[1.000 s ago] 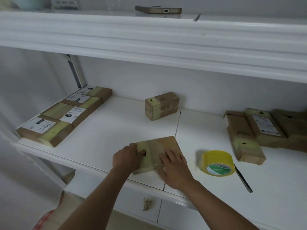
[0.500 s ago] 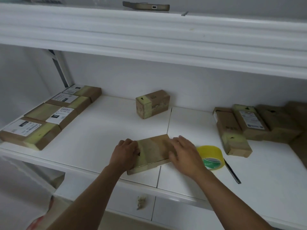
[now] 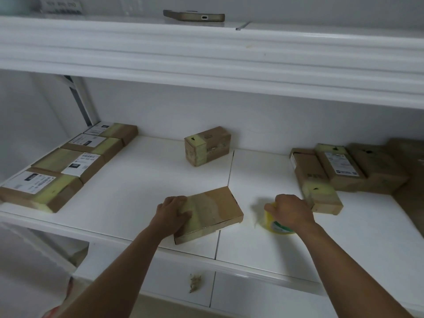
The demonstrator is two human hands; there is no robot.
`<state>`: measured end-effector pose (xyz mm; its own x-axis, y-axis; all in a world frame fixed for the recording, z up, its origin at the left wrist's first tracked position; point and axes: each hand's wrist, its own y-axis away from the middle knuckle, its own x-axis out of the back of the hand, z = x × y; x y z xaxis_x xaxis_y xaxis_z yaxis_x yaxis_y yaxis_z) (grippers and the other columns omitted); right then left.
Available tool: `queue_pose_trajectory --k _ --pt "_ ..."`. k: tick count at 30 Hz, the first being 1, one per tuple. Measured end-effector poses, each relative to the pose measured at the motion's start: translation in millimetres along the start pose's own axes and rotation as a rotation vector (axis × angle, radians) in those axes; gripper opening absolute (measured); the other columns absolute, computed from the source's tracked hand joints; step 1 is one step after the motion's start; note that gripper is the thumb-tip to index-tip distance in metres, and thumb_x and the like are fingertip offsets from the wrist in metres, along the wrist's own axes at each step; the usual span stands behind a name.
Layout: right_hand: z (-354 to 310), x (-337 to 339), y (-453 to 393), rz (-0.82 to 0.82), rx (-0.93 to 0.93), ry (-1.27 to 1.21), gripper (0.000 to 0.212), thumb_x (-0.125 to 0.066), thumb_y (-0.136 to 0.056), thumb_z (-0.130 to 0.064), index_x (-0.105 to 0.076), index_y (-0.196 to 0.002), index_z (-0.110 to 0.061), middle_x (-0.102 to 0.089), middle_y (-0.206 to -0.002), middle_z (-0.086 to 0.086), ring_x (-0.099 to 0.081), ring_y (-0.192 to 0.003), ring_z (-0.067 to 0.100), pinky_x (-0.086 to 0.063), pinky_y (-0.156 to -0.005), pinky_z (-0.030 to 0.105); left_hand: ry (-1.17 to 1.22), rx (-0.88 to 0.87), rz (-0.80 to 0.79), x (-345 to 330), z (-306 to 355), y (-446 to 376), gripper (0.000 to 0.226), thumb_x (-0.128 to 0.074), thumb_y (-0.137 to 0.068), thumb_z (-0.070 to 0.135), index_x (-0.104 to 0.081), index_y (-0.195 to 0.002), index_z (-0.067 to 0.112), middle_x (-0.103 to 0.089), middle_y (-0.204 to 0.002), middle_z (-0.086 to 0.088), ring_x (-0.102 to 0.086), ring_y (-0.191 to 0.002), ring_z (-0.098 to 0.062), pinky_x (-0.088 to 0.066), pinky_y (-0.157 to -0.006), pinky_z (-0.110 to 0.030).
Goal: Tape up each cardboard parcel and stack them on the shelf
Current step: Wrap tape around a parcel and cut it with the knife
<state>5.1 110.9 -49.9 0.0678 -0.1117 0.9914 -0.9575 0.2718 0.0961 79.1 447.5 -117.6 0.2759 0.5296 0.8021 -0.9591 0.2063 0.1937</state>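
A flat cardboard parcel (image 3: 213, 210) with a band of yellowish tape lies near the front edge of the white shelf (image 3: 142, 193). My left hand (image 3: 172, 212) rests on its left end, thumb on top. My right hand (image 3: 289, 211) grips the yellow tape roll (image 3: 274, 224) just right of the parcel; the roll is blurred and mostly hidden under the hand.
A row of several taped, labelled parcels (image 3: 75, 161) runs along the left side. One small parcel (image 3: 207, 145) stands at the back centre. Several more parcels (image 3: 339, 168) lie at the right. A phone (image 3: 193, 16) sits on the upper shelf. Drawers are below.
My right hand left the parcel's right end and moved right onto the tape roll, which it now grips. My left hand stays on the parcel.
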Motion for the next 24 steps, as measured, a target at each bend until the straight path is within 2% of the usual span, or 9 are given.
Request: queue_pose_trajectory --k 3,8,12,17,21,24 --pt "-4.2 -0.5 5.3 0.027 0.016 0.016 0.034 -0.048 -0.089 -0.042 -0.047 -0.067 -0.016 -0.049 -0.068 -0.003 -0.053 -0.079 0.025 -0.037 -0.072 0.034 -0.047 0.052 -0.059 7.8 6.5 2.1 0.057 -0.062 -0.086 0.053 -0.042 -0.137 0.037 -0.044 -0.138 -0.007 -0.042 -0.130 -0.034 -0.032 -0.108 -0.042" --pt "-21.0 5.5 13.4 0.095 0.107 0.178 0.032 -0.053 -0.084 -0.040 -0.043 -0.062 -0.018 -0.045 -0.062 -0.005 -0.048 -0.072 0.025 -0.030 -0.071 0.034 -0.046 0.104 0.005 -3.4 12.3 11.5 0.061 -0.067 -0.079 0.063 -0.042 -0.125 0.032 -0.050 -0.119 -0.008 -0.050 -0.116 -0.034 -0.036 -0.101 -0.042" --pt "-22.6 7.1 10.6 0.120 0.117 0.200 0.034 -0.051 -0.085 -0.041 -0.043 -0.061 -0.019 -0.045 -0.061 -0.006 -0.047 -0.071 0.023 -0.030 -0.072 0.034 -0.112 0.171 0.084 -10.3 23.2 24.2 0.066 -0.059 -0.087 0.064 -0.036 -0.133 0.023 -0.045 -0.123 -0.015 -0.049 -0.118 -0.040 -0.042 -0.098 -0.045" --pt "-16.2 4.0 3.2 0.100 0.101 0.160 0.038 -0.050 -0.088 -0.047 -0.039 -0.064 -0.020 -0.043 -0.065 -0.005 -0.046 -0.077 0.024 -0.031 -0.074 0.034 -0.237 0.170 0.102 -17.0 41.1 39.1 0.065 -0.035 -0.093 0.072 -0.025 -0.144 0.032 -0.043 -0.114 -0.009 -0.055 -0.113 -0.037 -0.044 -0.091 -0.043" --pt "-15.0 2.7 1.8 0.114 0.118 0.127 0.034 -0.053 -0.085 -0.044 -0.049 -0.067 -0.016 -0.048 -0.064 -0.004 -0.049 -0.076 0.025 -0.030 -0.072 0.034 -0.457 0.134 0.124 -16.4 53.5 39.0 0.067 -0.030 -0.094 0.072 -0.031 -0.145 0.028 -0.046 -0.128 -0.011 -0.048 -0.118 -0.031 -0.040 -0.094 -0.041" --pt "-15.3 2.9 1.7 0.128 0.137 0.124 0.032 -0.056 -0.082 -0.043 -0.057 -0.068 -0.014 -0.052 -0.063 -0.002 -0.053 -0.074 0.026 -0.032 -0.071 0.035 -0.571 0.033 0.236 -15.9 66.6 35.5 0.062 -0.034 -0.096 0.067 -0.038 -0.141 0.023 -0.043 -0.134 -0.009 -0.043 -0.119 -0.028 -0.037 -0.097 -0.038"
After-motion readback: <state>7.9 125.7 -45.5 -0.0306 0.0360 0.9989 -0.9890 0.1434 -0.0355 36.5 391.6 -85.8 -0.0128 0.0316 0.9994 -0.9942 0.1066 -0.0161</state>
